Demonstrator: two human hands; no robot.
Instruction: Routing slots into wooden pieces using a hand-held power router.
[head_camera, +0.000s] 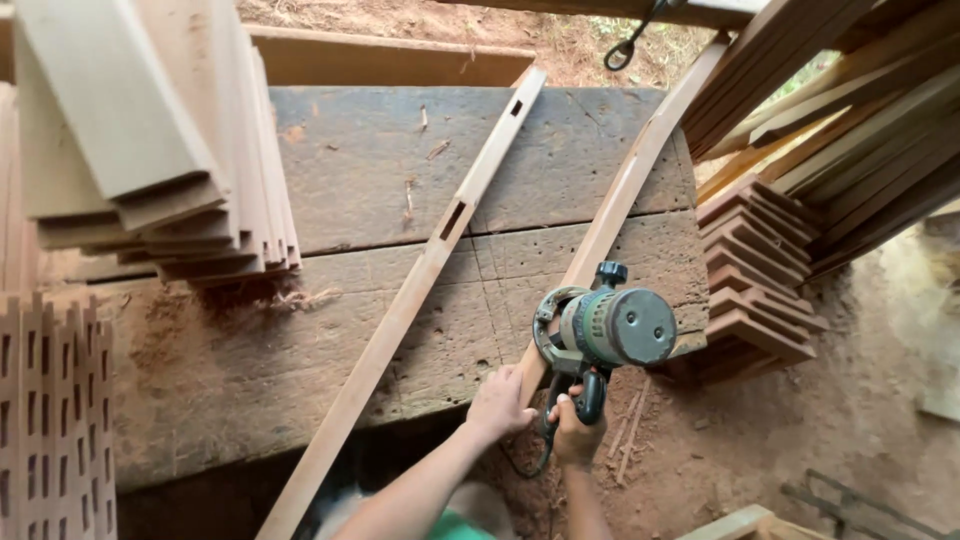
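Right hand (577, 425) clamped on router (605, 328) handle; left hand (500, 400) pressing curved strip (615, 205) on desk (340, 180). Risk: unclamped strip may kick sideways.

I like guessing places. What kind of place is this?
Probably an outdoor woodworking shop: a rough plank workbench, stacked cut boards, and a power router held on a curved wooden strip.

One head camera looks steeply down over the workbench (300, 350).

Rough, weathered grey wooden workbench (300, 370) under smooth pale curved wooden slats (400, 310); beside them, a green router with matt plastic cap (620, 325) and metal base.
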